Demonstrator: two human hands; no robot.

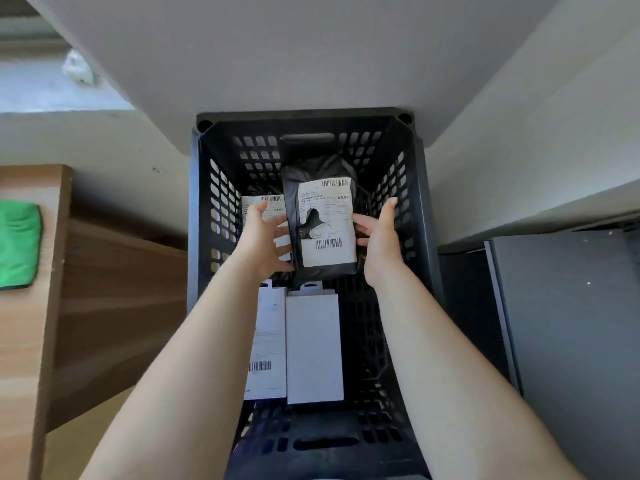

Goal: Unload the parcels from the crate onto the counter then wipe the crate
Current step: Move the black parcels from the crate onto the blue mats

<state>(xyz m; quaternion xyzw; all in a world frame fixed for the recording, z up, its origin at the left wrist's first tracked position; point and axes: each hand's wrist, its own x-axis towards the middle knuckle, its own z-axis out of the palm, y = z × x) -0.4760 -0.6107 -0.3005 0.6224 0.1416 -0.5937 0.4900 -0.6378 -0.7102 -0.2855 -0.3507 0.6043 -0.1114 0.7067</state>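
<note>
A crate (pixel 204 237) sits on the floor between a wooden counter (pixel 31 323) at left and a cabinet (pixel 571 323) at right; a bagged parcel (pixel 320 220) is held above two flat boxes (pixel 313 344) lying side by side inside, a cloth (pixel 17 244) on the counter.

Hemmed in by crate (pixel 420 216) walls left and right; open above the rim. Blocked below by white boxes (pixel 313 348); wall (pixel 277 46) behind, bench (pixel 31 306) left.
</note>
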